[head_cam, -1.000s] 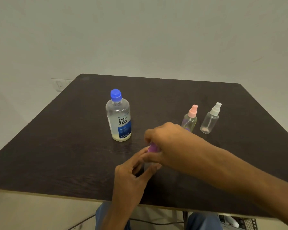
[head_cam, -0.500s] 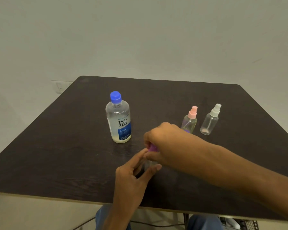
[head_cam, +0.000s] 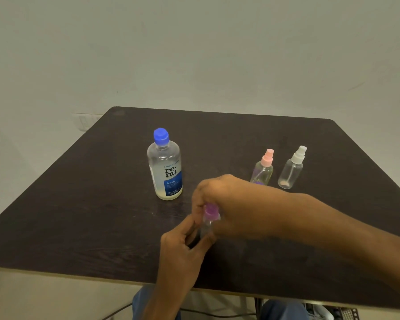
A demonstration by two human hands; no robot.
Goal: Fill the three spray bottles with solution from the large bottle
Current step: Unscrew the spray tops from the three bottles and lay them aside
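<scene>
A small clear spray bottle with a purple top [head_cam: 208, 218] stands near the table's front middle. My left hand [head_cam: 185, 245] holds its clear body from below left, and my right hand [head_cam: 226, 204] grips the purple top from above. The large clear bottle [head_cam: 165, 167] with a blue cap and a blue "renu" label stands upright to the back left, capped, with liquid low in it. Further right stand a pink-topped spray bottle [head_cam: 263, 169] and a white-topped spray bottle [head_cam: 292, 168], both upright and apart from my hands.
The dark wooden table [head_cam: 79, 215] fills the view, its front edge close to my body. A pale wall lies behind it, with a wall socket plate [head_cam: 84, 121] at the left. Cables and my knees show under the front edge.
My right hand has shifted on the purple top, which now shows more between my fingers. My left hand stays on the bottle's body. The other bottles have not moved.
</scene>
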